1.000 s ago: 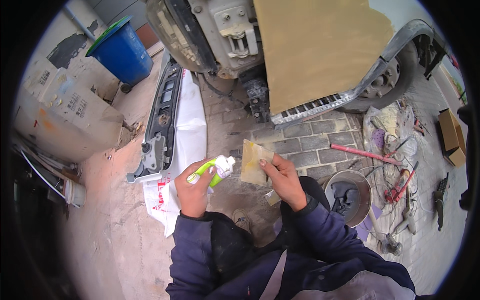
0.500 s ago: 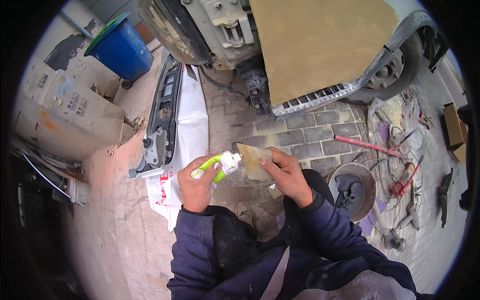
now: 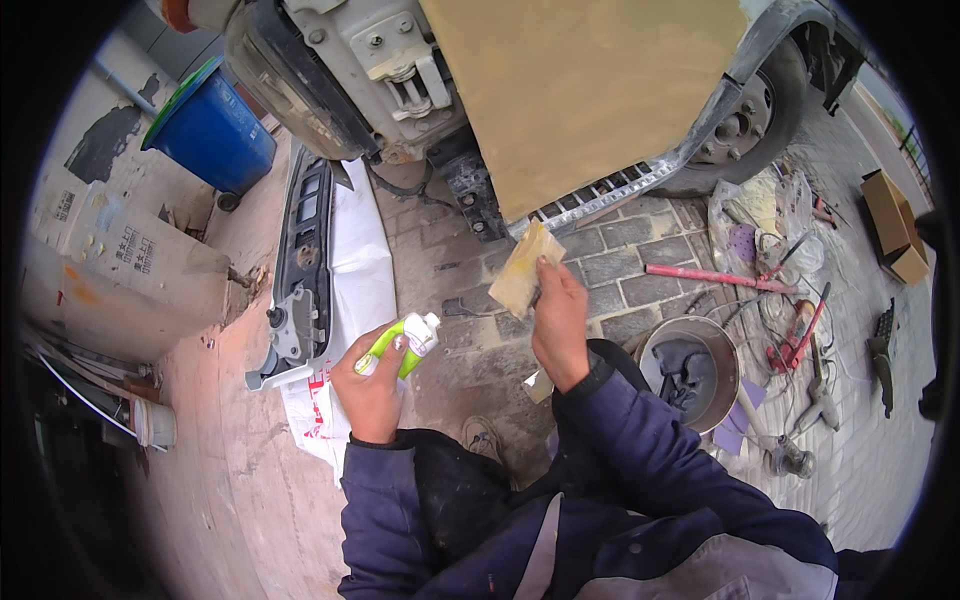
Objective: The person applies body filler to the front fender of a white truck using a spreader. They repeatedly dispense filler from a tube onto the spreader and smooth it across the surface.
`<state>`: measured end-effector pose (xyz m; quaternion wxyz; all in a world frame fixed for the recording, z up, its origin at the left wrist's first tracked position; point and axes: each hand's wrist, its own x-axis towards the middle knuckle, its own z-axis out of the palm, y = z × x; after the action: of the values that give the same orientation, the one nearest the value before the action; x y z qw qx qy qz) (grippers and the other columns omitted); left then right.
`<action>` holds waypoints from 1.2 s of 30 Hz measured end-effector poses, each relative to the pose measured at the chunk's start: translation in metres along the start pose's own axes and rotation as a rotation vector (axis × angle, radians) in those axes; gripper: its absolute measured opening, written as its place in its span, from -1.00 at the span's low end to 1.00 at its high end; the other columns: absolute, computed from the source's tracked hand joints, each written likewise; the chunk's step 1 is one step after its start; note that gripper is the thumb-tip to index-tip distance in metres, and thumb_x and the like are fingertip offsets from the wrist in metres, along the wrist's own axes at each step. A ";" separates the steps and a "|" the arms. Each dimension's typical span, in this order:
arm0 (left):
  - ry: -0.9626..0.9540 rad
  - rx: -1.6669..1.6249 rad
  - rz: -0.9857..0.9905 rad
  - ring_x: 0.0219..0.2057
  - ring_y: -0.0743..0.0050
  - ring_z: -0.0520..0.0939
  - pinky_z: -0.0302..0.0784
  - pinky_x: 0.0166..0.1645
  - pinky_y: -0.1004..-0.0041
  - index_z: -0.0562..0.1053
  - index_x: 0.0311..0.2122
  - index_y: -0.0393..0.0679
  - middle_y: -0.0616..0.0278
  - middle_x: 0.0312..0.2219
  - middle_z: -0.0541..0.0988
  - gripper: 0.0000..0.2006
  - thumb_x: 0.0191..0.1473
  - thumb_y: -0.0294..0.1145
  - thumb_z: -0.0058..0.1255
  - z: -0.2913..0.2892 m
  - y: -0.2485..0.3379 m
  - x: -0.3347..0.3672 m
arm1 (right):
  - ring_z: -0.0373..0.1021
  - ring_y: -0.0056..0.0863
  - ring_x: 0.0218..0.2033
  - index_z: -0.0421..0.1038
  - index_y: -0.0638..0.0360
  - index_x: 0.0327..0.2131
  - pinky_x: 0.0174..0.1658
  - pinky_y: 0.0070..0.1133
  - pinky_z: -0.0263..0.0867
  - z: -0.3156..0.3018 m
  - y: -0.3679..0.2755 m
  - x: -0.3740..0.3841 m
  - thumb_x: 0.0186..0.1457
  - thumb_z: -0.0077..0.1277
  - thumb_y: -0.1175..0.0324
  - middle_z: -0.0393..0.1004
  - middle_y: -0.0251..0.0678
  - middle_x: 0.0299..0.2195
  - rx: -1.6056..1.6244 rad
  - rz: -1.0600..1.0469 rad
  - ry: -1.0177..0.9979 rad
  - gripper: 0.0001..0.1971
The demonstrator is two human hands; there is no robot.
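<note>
My left hand (image 3: pixel 366 396) is closed around a squeezed, folded green-and-white tube (image 3: pixel 415 338), its white nozzle end pointing up and away from me. To the right, my right hand (image 3: pixel 562 328) pinches a thin, yellowish putty spreader (image 3: pixel 524 270) by its lower right side. The spreader is raised and tilted, apart from the tube, with yellow smears on its face. Beyond it stands a vehicle's tan, putty-coloured panel (image 3: pixel 590 95); in the view the spreader's top edge comes close to the metal step (image 3: pixel 610 195) below that panel.
A grey bucket (image 3: pixel 722 352) with dark wet cloth stands by my right knee. Past it lie a red-handled tool (image 3: pixel 700 276), cables and plastic bags (image 3: pixel 795 220). A detached bumper part (image 3: pixel 305 270) rests on white sheeting (image 3: pixel 362 235) at left. A blue bin (image 3: pixel 215 130) stands behind.
My right hand has drawn the spreader away from the tube's nozzle, lifting it up toward the panel. My left hand with the tube has shifted slightly left and down. The view has shifted right.
</note>
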<state>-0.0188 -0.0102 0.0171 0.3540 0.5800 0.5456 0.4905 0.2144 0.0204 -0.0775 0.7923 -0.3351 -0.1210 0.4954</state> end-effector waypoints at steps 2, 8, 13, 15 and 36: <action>-0.002 0.024 -0.002 -0.13 0.52 0.72 0.61 0.09 0.45 0.72 0.01 -0.40 0.13 -0.16 0.80 -0.75 0.27 -0.52 0.34 -0.001 0.000 0.000 | 0.47 -0.72 -0.26 0.60 0.32 -0.03 -0.15 -0.63 0.39 0.011 0.008 0.007 0.56 -0.02 0.36 0.65 -0.44 -0.21 -0.035 -0.026 0.037 -0.76; -0.018 0.028 -0.004 -0.12 0.52 0.72 0.61 0.09 0.44 0.72 0.01 -0.39 0.13 -0.16 0.80 -0.75 0.27 -0.50 0.35 -0.004 0.000 -0.001 | 0.31 -0.76 -0.31 0.58 0.26 -0.23 -0.20 -0.63 0.24 0.031 0.031 0.016 0.53 0.03 0.38 0.52 -0.53 -0.34 -0.212 -0.061 0.105 -0.78; -0.025 0.036 -0.008 -0.11 0.52 0.72 0.61 0.10 0.44 0.72 0.01 -0.39 0.12 -0.15 0.80 -0.74 0.27 -0.49 0.36 -0.006 0.001 -0.002 | 0.24 -0.76 -0.34 0.53 0.23 -0.33 -0.23 -0.63 0.17 0.045 0.041 0.023 0.49 0.08 0.40 0.45 -0.54 -0.39 -0.456 -0.234 0.112 -0.77; -0.034 0.053 0.019 -0.10 0.51 0.72 0.61 0.10 0.44 0.72 0.01 -0.39 0.11 -0.15 0.80 -0.74 0.28 -0.48 0.36 -0.006 0.001 -0.001 | 0.30 -0.74 -0.31 0.56 0.25 -0.30 -0.19 -0.65 0.21 0.051 0.040 0.018 0.48 0.09 0.41 0.49 -0.51 -0.35 -0.545 -0.328 0.090 -0.79; -0.075 0.066 0.033 -0.11 0.50 0.73 0.61 0.11 0.43 0.72 0.00 -0.41 0.09 -0.15 0.80 -0.74 0.26 -0.50 0.34 -0.004 -0.005 -0.001 | 0.46 -0.65 -0.17 0.58 0.29 0.00 -0.02 -0.55 0.38 0.050 -0.001 0.025 0.51 0.03 0.34 0.65 -0.39 -0.10 -0.251 -0.052 -0.078 -0.77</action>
<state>-0.0238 -0.0112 0.0135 0.3465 0.6182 0.5382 0.4560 0.2007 0.0621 -0.0425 0.7514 -0.4088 -0.2213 0.4683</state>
